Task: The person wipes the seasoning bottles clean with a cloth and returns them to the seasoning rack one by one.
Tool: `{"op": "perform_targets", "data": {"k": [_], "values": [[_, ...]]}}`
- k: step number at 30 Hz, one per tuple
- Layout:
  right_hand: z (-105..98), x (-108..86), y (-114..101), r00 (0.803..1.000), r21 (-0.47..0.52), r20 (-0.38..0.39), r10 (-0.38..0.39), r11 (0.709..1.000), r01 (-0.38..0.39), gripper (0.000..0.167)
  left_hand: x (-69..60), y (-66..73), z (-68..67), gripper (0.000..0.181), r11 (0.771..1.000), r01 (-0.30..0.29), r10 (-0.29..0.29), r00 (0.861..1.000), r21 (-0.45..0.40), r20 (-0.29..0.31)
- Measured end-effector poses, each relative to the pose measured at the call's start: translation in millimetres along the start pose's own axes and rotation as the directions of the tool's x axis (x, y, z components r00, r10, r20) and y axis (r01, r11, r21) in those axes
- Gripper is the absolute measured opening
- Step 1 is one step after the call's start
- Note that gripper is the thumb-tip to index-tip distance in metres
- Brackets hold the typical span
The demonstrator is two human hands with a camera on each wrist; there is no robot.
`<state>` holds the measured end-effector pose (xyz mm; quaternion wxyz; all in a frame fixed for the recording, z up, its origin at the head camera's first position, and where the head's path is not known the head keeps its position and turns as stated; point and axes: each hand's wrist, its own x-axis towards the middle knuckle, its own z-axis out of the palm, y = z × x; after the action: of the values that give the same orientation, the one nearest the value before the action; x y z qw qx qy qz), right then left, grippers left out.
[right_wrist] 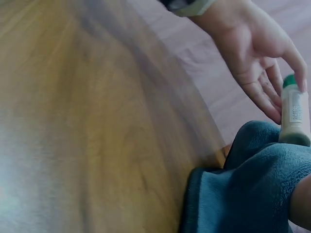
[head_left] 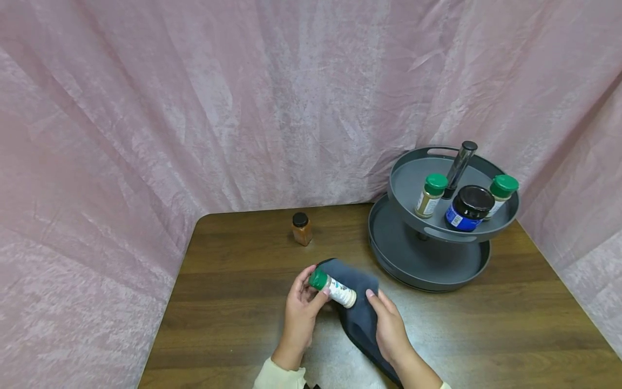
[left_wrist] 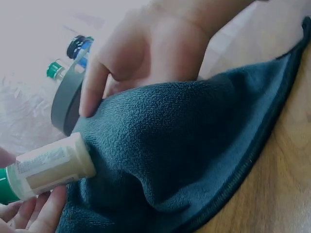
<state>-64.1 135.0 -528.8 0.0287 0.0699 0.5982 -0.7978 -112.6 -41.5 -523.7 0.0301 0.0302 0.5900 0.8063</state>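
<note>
A green-capped spice bottle (head_left: 341, 293) is pinched near its cap by the left hand (head_left: 302, 310), tilted with its base toward the right. The right hand (head_left: 390, 330) grips a dark blue-grey cloth (head_left: 358, 319), its thumb on top and the other fingers partly hidden. In the left wrist view the bottle's base (left_wrist: 83, 155) meets the cloth (left_wrist: 146, 131), which is draped over the right hand's fingers. The right wrist view shows the left hand (right_wrist: 252, 58) with fingers round the bottle (right_wrist: 293, 114), just above the cloth (right_wrist: 252, 184).
A small black-lidded bottle of brown spice (head_left: 302, 231) stands toward the table's back edge. At the right is a two-tier grey stand (head_left: 430, 265); its upper tray holds two green-capped bottles (head_left: 430, 197) and a dark jar with a blue label (head_left: 467, 209). Pink curtains hang behind.
</note>
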Motion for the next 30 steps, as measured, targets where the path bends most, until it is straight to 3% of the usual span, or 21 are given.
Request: {"op": "perform_targets", "data": {"k": [4,10,15,20,30], "values": [[-1.5,3.1,-2.5,1.000,0.113,0.014,0.014,0.993,-0.016,0.061,-1.1,2.6,1.0,0.052,0.998,0.047,-0.047,0.999,-0.045,0.012],[-0.5,5.0,-0.7,0.998,0.122,0.058,0.039,0.991,-0.046,0.063,-2.9,3.0,4.4,0.050,0.999,0.032,-0.032,0.999,-0.042,-0.009],[1.2,2.8,-0.6,0.994,0.125,0.068,0.086,0.988,-0.095,0.068,-4.2,0.3,5.0,0.049,0.997,-0.052,0.053,0.998,-0.052,0.026],[1.4,1.0,1.7,0.989,0.131,0.123,0.076,0.987,-0.093,0.070,-5.6,-1.3,5.1,0.048,0.989,-0.124,0.129,0.989,-0.078,0.066],[-2.0,-1.9,5.8,0.987,0.130,0.140,0.072,0.987,-0.091,0.069,-3.7,-4.2,3.4,0.046,0.972,-0.233,0.233,0.972,0.016,0.030]]}}
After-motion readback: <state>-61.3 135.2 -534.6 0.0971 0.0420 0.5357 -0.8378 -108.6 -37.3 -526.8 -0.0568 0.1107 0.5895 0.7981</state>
